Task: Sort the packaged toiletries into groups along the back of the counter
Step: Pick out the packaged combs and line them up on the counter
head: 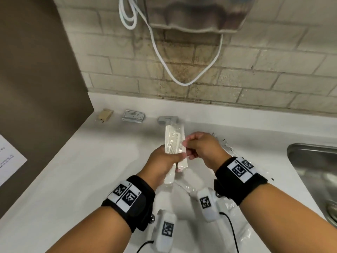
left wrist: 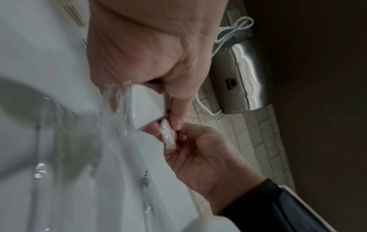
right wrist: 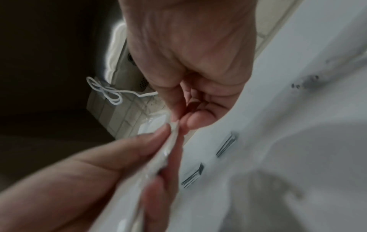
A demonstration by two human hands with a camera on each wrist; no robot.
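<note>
Along the tiled wall runs a white counter (head: 76,161), with a steel sink (head: 313,161) set into it at the right and a steel wall-mounted dryer (head: 193,13) hanging above, a white cord (head: 182,83) looping down from it. At the back of the counter three packaged toiletries lie in a row, well apart from one another: a tan packet (head: 104,115) nearest the brown side panel (head: 36,88), a silver sachet (head: 133,116) to its right, and a grey-headed razor in clear wrap (head: 166,119) further right again. A crumpled clear plastic bag (head: 228,201) lies on the counter under the right forearm.

Above the middle of the counter both hands meet on a bundle of long wrapped items. The left hand (head: 164,161) has its fingers curled round the lower half of the wrapped comb (head: 172,141), thumb pressed across the front, so the comb stands up past the fingers and points toward the razor. A second white packet (head: 182,164) sits beside the comb in the same grip. The right hand (head: 202,147) is curled, its thumb and forefinger pinching the edge of the clear wrapper at the comb's right side, just above the left thumb. In the right wrist view the wrapper's thin edge (right wrist: 172,141) runs between the pinching fingertips (right wrist: 190,122) of that hand and the left fingers (right wrist: 151,141) below.
</note>
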